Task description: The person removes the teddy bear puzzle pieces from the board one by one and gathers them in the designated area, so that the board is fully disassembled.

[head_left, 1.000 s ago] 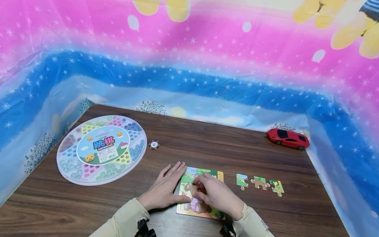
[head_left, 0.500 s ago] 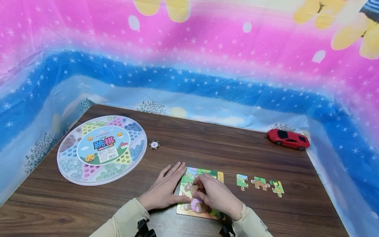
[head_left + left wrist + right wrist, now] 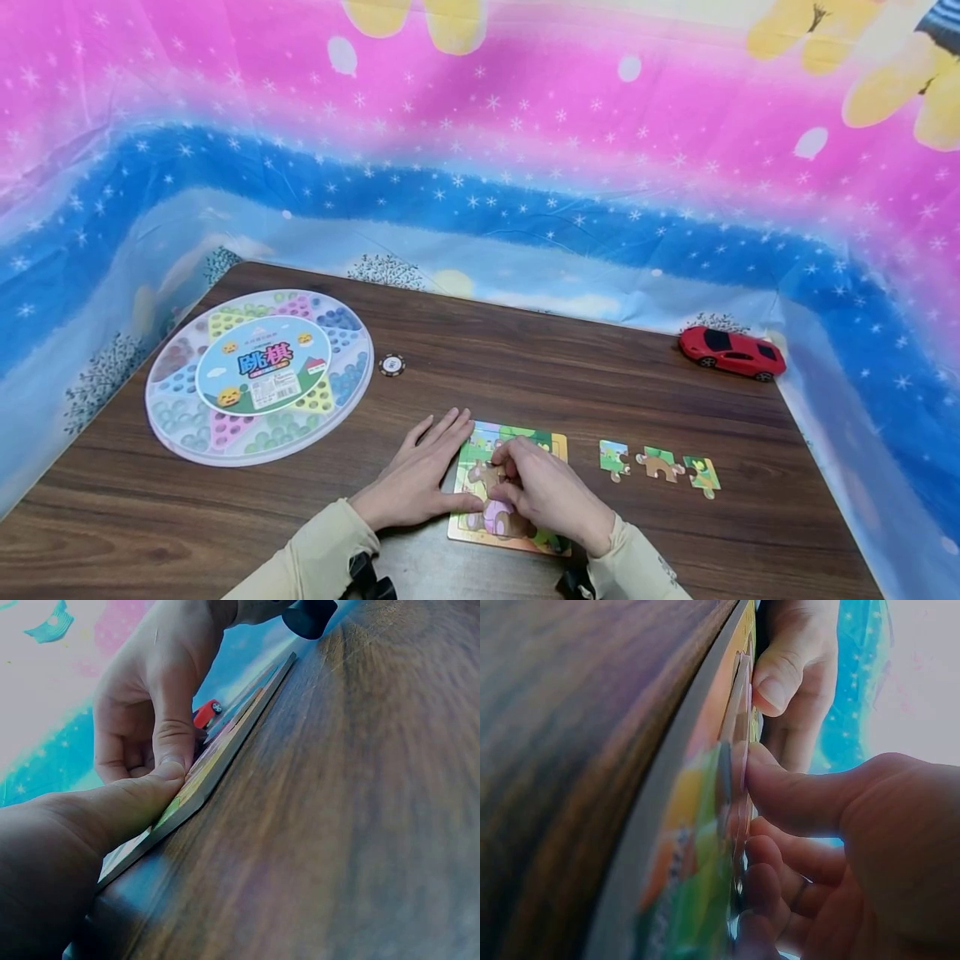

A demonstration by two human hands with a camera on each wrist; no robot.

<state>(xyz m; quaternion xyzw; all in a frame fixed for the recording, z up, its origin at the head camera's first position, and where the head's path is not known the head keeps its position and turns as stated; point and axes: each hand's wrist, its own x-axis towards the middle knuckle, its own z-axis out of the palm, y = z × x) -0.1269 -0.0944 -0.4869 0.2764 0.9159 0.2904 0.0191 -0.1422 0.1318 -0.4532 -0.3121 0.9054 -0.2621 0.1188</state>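
A picture puzzle board [image 3: 553, 442] lies near the table's front edge, partly filled with pieces. My left hand [image 3: 438, 457] lies flat beside its left edge with the fingers straight, and the thumb [image 3: 120, 806] presses on the board's rim [image 3: 229, 746]. My right hand [image 3: 519, 482] is curled over the middle of the board, its thumb [image 3: 802, 796] and fingertips pinching a puzzle piece [image 3: 739, 787] against the picture. The hand hides most of that piece. Three loose pieces [image 3: 613, 459] [image 3: 658, 464] [image 3: 702, 475] lie in a row to the right of the board.
A round clear checkers box [image 3: 258, 377] sits at the table's left. A small poker chip [image 3: 391, 365] lies beside it. A red toy car [image 3: 731, 352] stands at the far right corner. A colourful plastic sheet [image 3: 480, 192] walls in the wooden table [image 3: 540, 367].
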